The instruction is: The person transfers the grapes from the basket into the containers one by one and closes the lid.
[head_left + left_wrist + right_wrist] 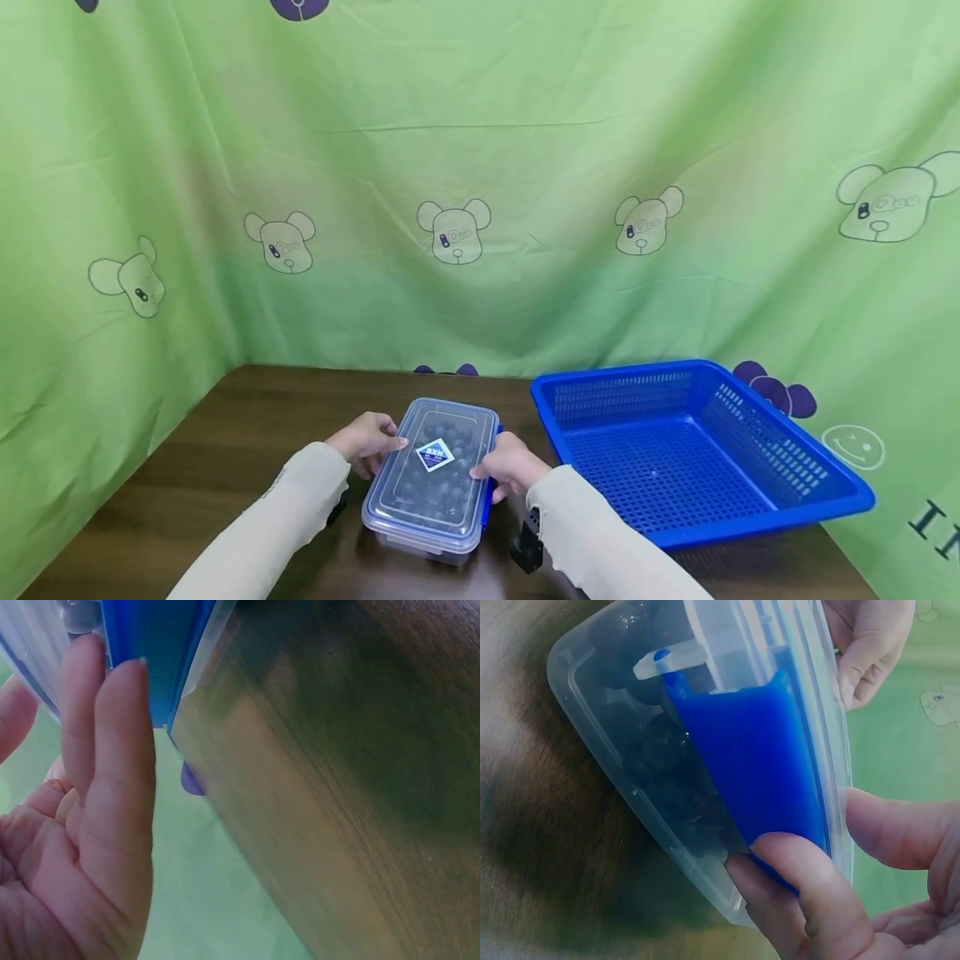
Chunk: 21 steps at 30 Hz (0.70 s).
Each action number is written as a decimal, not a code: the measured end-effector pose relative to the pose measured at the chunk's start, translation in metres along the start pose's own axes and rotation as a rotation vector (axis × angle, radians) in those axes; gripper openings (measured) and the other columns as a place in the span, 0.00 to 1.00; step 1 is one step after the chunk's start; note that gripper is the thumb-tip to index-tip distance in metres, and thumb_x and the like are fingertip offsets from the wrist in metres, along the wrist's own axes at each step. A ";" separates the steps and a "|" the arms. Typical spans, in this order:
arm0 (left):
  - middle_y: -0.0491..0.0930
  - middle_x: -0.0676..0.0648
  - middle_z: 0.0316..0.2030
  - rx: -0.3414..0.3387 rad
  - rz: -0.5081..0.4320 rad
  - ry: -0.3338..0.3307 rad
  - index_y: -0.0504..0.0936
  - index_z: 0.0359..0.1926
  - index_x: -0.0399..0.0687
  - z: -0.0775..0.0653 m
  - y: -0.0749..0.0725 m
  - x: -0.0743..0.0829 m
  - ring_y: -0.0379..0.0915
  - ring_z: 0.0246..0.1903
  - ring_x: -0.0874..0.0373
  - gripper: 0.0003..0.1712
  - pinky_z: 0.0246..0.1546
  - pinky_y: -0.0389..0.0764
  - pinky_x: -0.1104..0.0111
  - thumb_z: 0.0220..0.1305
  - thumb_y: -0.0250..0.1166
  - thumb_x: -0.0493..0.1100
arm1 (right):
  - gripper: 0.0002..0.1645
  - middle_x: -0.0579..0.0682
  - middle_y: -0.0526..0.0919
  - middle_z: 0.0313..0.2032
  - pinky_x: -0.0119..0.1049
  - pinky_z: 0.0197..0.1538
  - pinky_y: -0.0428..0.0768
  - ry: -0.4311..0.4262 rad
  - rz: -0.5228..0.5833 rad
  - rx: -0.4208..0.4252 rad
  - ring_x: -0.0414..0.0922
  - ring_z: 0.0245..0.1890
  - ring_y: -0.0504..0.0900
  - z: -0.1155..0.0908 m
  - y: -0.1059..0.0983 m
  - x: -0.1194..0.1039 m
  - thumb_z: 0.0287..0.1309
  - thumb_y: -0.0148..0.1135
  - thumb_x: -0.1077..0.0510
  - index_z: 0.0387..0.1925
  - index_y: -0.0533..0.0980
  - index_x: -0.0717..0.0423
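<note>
A clear lidded plastic food container (431,500) with a diamond-shaped label lies between both hands over the brown table. Dark round items show through its walls. My left hand (369,443) holds the left edge, thumb on the lid; in the left wrist view two fairly straight fingers (124,750) lie against a blue side latch (150,667). On the opposite side, my right hand (510,467) grips the rim, its thumb at the lid edge and its fingertips (780,855) on the end of another blue latch (750,750).
A blue perforated plastic basket (675,533) stands to the right of the container, close beyond the right forearm. A green curtain (480,317) with bear drawings hangs along the back and sides of the wooden table (225,467).
</note>
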State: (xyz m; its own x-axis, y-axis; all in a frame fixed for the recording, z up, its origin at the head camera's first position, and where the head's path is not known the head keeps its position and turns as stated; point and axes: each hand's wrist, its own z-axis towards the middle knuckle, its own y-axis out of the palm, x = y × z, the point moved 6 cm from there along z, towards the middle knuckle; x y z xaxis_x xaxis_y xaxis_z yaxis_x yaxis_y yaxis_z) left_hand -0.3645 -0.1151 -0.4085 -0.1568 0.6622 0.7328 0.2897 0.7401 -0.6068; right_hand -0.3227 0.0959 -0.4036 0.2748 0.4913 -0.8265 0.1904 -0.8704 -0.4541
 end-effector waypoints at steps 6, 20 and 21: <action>0.79 0.44 0.24 0.008 -0.025 0.005 0.77 0.39 0.37 -0.002 -0.001 -0.005 0.76 0.18 0.52 0.09 0.24 0.81 0.58 0.64 0.63 0.40 | 0.21 0.59 0.79 0.26 0.31 0.15 0.77 0.006 -0.028 0.033 0.44 0.15 0.79 0.000 0.002 -0.001 0.54 0.64 0.71 0.48 0.68 0.76; 0.78 0.46 0.20 0.017 -0.080 0.005 0.76 0.39 0.37 0.001 0.003 -0.003 0.71 0.14 0.57 0.08 0.15 0.76 0.69 0.64 0.63 0.39 | 0.16 0.60 0.77 0.24 0.34 0.17 0.79 -0.019 -0.085 0.046 0.45 0.15 0.79 0.000 0.001 -0.004 0.52 0.63 0.73 0.42 0.70 0.78; 0.77 0.46 0.20 0.014 -0.090 0.004 0.76 0.40 0.37 0.002 0.003 -0.004 0.70 0.14 0.57 0.09 0.14 0.75 0.70 0.64 0.63 0.39 | 0.15 0.60 0.77 0.24 0.35 0.18 0.80 -0.025 -0.101 0.044 0.45 0.15 0.79 0.001 0.002 -0.005 0.52 0.63 0.73 0.40 0.70 0.78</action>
State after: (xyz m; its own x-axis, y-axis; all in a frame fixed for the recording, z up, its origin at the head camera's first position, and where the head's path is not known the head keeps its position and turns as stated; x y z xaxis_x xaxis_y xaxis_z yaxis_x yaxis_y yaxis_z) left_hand -0.3649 -0.1158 -0.4139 -0.1783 0.5923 0.7857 0.2612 0.7984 -0.5425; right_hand -0.3246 0.0918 -0.4006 0.2321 0.5762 -0.7837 0.1742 -0.8173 -0.5493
